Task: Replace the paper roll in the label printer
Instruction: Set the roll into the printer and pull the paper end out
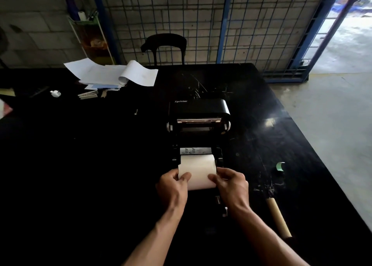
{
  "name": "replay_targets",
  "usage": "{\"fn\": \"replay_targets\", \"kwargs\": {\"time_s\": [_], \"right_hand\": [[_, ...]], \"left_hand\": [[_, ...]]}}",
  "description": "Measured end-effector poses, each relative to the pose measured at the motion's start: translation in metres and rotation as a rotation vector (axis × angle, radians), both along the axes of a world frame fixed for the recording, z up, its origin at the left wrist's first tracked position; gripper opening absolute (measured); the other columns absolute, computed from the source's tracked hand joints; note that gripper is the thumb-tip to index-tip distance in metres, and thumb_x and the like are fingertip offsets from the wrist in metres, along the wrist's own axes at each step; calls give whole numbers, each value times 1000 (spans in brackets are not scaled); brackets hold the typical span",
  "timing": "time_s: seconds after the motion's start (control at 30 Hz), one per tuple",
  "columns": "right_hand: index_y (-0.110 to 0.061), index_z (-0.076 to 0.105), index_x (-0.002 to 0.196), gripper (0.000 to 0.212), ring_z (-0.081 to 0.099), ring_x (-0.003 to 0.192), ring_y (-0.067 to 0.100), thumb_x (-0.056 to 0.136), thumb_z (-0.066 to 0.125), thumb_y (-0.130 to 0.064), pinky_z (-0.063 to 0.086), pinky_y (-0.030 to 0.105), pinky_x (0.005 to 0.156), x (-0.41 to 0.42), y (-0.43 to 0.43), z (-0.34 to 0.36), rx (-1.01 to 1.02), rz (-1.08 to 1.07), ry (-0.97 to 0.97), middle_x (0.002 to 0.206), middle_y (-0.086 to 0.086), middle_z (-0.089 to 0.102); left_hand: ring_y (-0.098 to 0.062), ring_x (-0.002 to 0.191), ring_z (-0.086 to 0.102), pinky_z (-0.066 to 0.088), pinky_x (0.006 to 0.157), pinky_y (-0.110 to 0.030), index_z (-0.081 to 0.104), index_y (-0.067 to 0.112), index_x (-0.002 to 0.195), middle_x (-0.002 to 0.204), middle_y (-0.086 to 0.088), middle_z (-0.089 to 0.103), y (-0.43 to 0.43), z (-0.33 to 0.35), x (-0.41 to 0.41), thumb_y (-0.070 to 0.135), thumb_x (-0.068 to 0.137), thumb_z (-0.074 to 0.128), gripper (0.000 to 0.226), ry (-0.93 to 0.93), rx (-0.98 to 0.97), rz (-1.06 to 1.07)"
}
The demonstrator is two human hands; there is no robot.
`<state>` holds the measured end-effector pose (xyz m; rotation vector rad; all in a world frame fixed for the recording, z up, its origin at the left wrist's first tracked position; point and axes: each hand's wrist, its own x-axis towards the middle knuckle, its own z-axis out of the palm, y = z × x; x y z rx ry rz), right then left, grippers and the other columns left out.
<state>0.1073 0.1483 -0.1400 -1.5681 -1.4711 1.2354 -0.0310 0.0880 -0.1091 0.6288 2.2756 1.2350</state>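
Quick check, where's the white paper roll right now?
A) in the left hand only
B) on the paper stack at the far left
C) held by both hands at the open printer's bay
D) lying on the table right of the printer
C: the left hand and right hand each grip an end of the white paper roll at the open label printer, its lid raised.

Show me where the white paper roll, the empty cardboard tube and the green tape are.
white paper roll [198,170], head view, middle of its curved face
cardboard tube [277,217], head view, mid-length of its side
green tape [280,166], head view, its curled strip

One printer [198,123], one paper roll [198,171], two hands [173,187], one cardboard tube [278,218], one chair [164,44]
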Motion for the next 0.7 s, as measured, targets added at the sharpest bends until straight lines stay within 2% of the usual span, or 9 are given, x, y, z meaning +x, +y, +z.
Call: {"fn": "replay_targets", "kwargs": {"time_s": [0.07, 0.13, 0.3, 0.43, 0.53, 0.7], "right_hand": [[-15, 80, 106, 32, 74, 86, 11, 77, 87, -25, 60, 29, 83, 1, 7, 4, -33, 13, -2, 92, 1, 80], [-13, 80, 102, 29, 75, 85, 13, 76, 87, -24, 60, 32, 83, 1, 9, 6, -45, 21, -7, 89, 1, 80], [-18, 76, 89, 17, 73, 71, 1, 76, 87, -17, 52, 17, 63, 4, -2, -5, -37, -3, 26, 77, -10, 77], [-17, 77, 89, 17, 68, 66, -6, 75, 88, -17, 49, 7, 58, 3, 5, -1, -35, 14, 21, 79, -7, 76], [-17, 78, 90, 19, 66, 69, 5, 74, 88, -22, 47, 16, 62, 1, 13, 4, -68, 11, -3, 79, -3, 74], [-17, 75, 98, 25, 72, 78, 16, 76, 87, -23, 53, 28, 67, 0, 7, 2, -63, -27, 9, 81, -2, 75]], "left_hand": [[-18, 64, 66, 51, 58, -24, 74, 12, 77, 67, 4, 68, 5, 4, -3, 28, 75, 80, 17, -1, -32, -11], [-18, 67, 65, 49, 62, -23, 74, 14, 81, 70, 5, 66, 6, 6, -4, 27, 75, 81, 16, 8, -53, -18], [-17, 84, 69, 45, 63, -16, 70, 12, 101, 92, -1, 74, -10, -7, 5, 18, 77, 80, 27, 28, 45, -37], [-25, 89, 70, 54, 74, -28, 70, 10, 105, 99, -9, 75, -3, -8, 12, 22, 81, 76, 28, 65, 9, 13], [-28, 92, 70, 58, 79, -37, 70, 11, 111, 101, -10, 74, 3, -7, 12, 28, 83, 73, 32, 97, -50, 12], [-23, 109, 61, 51, 95, -37, 65, 12, 123, 120, -7, 62, -13, -19, 27, 19, 86, 69, 38, 141, 37, 22]]}}
